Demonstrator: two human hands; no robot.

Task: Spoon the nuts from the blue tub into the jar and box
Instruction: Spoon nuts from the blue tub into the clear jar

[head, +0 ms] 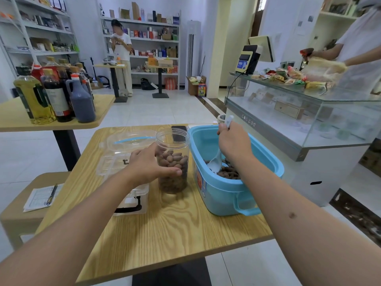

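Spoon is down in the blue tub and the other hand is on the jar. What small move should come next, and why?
Probably lift the spoon with a load of nuts across to the open jar. The left hand steadies the jar, which has room above its nuts.

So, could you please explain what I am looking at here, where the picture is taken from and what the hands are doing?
There is no machine here: a person works with bare hands, and the single picture comes from a wide-angle camera worn on the head, looking forward and down. That is why both forearms reach in from the bottom edge.

On the wooden table stand a clear jar, about half full of brown nuts, and to its right a blue tub holding more nuts. Left of the jar lies a clear plastic box, lid open. A dark phone lies behind the jar.

The left hand steadies the jar. The right hand holds a pale spoon, its bowl down among the tub's nuts.
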